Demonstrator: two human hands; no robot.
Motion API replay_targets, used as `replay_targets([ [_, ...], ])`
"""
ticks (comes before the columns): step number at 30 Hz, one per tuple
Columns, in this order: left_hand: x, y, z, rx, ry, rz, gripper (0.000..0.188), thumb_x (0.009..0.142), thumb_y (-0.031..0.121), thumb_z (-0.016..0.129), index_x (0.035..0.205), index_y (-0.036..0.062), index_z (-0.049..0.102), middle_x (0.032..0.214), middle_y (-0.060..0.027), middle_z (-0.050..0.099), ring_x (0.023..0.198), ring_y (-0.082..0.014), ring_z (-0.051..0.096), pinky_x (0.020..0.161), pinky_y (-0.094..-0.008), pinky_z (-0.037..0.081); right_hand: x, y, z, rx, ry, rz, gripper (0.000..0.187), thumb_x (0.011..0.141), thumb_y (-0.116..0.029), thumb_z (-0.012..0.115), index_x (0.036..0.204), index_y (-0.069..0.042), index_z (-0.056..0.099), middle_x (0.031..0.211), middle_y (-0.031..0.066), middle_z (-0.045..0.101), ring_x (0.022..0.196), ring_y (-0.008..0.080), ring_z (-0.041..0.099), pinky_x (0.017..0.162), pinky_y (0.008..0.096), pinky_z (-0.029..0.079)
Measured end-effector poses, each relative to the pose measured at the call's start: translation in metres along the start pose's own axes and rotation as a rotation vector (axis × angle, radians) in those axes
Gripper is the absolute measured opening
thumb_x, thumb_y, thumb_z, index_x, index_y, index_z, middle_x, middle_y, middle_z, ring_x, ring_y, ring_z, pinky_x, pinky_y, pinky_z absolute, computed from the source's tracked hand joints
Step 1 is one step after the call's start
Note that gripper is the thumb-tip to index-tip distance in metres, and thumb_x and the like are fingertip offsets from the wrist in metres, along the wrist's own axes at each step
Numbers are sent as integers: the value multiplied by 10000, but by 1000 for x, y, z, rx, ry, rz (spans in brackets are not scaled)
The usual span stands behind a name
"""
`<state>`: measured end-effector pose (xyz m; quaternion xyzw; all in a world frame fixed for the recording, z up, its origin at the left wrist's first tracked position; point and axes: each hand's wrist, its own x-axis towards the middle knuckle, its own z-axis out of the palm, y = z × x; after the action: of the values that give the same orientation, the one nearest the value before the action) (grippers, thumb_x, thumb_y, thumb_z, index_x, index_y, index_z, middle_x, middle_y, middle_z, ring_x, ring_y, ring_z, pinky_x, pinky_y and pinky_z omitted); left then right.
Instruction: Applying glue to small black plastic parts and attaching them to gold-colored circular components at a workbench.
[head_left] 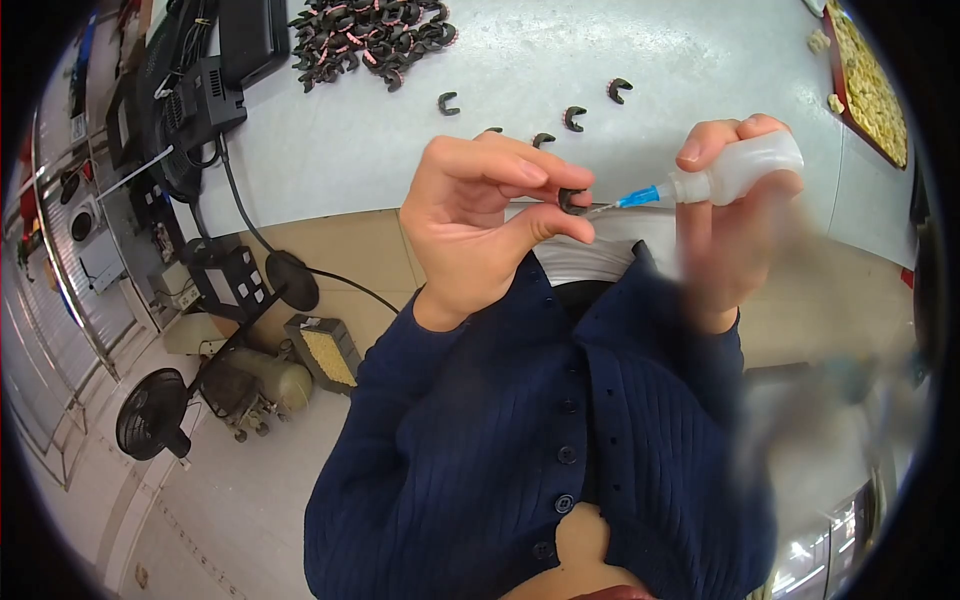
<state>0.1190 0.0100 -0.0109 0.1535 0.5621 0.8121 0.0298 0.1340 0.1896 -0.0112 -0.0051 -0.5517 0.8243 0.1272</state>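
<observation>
Between the thumb and fingers of my left hand (475,215) is a small dark C-shaped piece (571,201). My right hand (735,215) grips a translucent white squeeze bottle (752,168), tilted on its side. A blue needle tip (638,197) on its neck points left, and the thin needle reaches the C-shaped piece or ends right beside it. A smear in the picture blurs part of my right hand. Beyond my hands, several like pieces lie apart on the white table (560,50), among them one loose C-shaped piece (574,119).
A heap of dark C-shaped pieces with pinkish edges (365,40) covers the table's far left. At the far right stands a red-rimmed tray (868,90) of pale yellowish bits. Black electronic boxes (205,95) and cables line the left edge. A black fan (152,415) stands on the floor.
</observation>
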Motion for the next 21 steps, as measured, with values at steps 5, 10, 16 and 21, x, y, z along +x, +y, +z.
replay_targets([
  [5, 0, -2, -3, 59, -14, 36, 421, 681, -192, 688, 949, 14, 436, 899, -244, 637, 696, -213, 633, 600, -306, 566, 0, 0, 2, -7, 0, 10, 419, 987, -413, 380, 1114, -13, 398, 862, 267, 622, 383, 76, 365, 412, 264, 435],
  [10, 1, -2, -2, 83, -11, 39, 417, 674, -200, 686, 917, 28, 435, 894, -246, 644, 657, -184, 611, 574, -294, 555, 1, 1, 6, 104, 19, 9, 417, 984, -409, 394, 1097, -8, 397, 845, 272, 621, 379, 76, 368, 408, 259, 429],
  [16, 2, -2, 0, 89, -18, 43, 413, 673, -203, 683, 893, 35, 428, 893, -252, 645, 644, -173, 598, 563, -292, 554, 1, -3, 6, 39, 16, 19, 414, 980, -393, 416, 1092, 4, 386, 837, 284, 615, 373, 77, 370, 406, 265, 433],
  [21, 1, -3, 0, 87, -5, 35, 414, 670, -206, 682, 880, 37, 421, 886, -255, 647, 633, -171, 593, 564, -293, 554, 1, -2, 7, 15, 16, 3, 417, 977, -394, 424, 1079, 9, 391, 827, 287, 613, 372, 76, 373, 404, 261, 430],
])
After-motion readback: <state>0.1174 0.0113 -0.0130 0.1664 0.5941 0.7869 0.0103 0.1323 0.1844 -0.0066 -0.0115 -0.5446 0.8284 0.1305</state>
